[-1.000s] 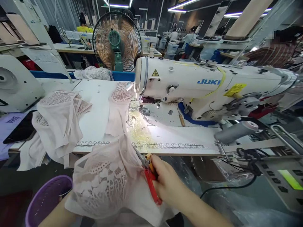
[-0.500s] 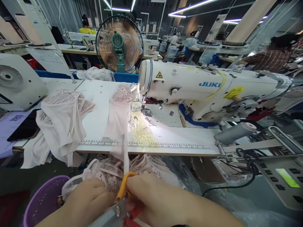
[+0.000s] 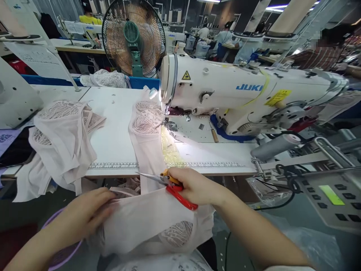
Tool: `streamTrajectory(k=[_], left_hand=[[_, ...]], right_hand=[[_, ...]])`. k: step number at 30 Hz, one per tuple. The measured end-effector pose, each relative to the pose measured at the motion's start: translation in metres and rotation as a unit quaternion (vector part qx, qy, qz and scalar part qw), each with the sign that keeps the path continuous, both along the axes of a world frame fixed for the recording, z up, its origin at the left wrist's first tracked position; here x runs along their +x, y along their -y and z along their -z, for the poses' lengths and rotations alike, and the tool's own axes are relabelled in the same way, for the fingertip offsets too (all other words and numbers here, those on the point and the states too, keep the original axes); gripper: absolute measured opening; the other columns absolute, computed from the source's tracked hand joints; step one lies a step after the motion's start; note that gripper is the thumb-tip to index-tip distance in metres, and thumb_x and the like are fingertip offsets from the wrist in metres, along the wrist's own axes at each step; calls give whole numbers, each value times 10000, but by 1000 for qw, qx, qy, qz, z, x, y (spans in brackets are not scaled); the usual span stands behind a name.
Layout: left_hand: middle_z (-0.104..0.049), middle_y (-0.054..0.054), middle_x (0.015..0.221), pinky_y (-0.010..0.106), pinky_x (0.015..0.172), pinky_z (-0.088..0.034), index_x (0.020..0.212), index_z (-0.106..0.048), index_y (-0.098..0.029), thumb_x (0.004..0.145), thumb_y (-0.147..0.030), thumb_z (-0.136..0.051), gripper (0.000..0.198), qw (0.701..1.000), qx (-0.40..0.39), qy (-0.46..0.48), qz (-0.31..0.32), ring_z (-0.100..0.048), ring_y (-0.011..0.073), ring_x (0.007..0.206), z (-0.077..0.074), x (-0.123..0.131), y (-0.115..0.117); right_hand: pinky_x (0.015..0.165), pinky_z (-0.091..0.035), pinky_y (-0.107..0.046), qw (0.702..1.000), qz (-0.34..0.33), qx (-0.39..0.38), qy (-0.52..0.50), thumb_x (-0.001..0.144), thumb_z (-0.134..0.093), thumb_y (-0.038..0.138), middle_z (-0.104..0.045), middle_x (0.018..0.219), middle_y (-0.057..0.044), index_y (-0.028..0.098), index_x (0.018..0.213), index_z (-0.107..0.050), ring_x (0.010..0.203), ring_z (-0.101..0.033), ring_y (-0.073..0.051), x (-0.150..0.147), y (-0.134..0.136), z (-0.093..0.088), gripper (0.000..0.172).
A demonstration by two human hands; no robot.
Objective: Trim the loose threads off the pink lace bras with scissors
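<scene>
My right hand point(image 3: 194, 185) is closed around a pair of scissors point(image 3: 180, 195) with red and orange handles. Their blades point left, parted slightly, in front of a pale pink strip of fabric that hangs over the table edge. At the sewing machine needle lies a pale pink bra piece point(image 3: 146, 124) with a lace cup. Another pale pink bra piece point(image 3: 135, 222), with a lace patch, spreads over my lap below the scissors. My left hand point(image 3: 96, 210) has its fingers curled on that piece's left upper edge; they are slightly blurred.
The white JUKI sewing machine point(image 3: 220, 90) stands on the table point(image 3: 113, 146). Stacked bra pieces point(image 3: 62, 139) overhang the front edge on the left. A purple basket point(image 3: 66, 256) is low left, a control panel point(image 3: 327, 199) at right, and a large fan point(image 3: 134, 41) behind.
My hands have moved apart, left hand to the left and right hand up and right with the scissors. A bra piece now spreads across my lap. The view has shifted slightly.
</scene>
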State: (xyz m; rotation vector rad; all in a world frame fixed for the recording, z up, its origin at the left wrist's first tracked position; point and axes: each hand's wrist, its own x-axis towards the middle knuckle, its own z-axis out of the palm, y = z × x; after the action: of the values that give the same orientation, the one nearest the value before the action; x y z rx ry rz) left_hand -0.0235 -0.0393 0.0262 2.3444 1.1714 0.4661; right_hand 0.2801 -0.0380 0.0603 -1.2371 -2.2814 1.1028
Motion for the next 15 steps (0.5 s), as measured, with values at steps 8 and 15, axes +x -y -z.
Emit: streamTrajectory(k=[8, 15], left_hand=[[-690, 55, 828, 318, 753, -515, 942, -668, -223, 843, -200, -500, 196, 976, -123, 155, 89, -636, 227, 785, -5, 75, -1], [-567, 0, 689, 220, 561, -438, 751, -579, -180, 759, -286, -651, 128, 920, -280, 266, -64, -529, 135, 630, -2, 83, -5]], right_hand=[[526, -307, -197, 995, -95, 3, -10, 646, -549, 38, -462, 674, 50, 203, 719, -377, 592, -415, -98, -24, -7, -22, 249], [474, -273, -210, 999, -31, -23, -22, 749, -579, 184, -379, 588, 72, 208, 640, -312, 528, -347, -85, -8, -26, -13, 289]])
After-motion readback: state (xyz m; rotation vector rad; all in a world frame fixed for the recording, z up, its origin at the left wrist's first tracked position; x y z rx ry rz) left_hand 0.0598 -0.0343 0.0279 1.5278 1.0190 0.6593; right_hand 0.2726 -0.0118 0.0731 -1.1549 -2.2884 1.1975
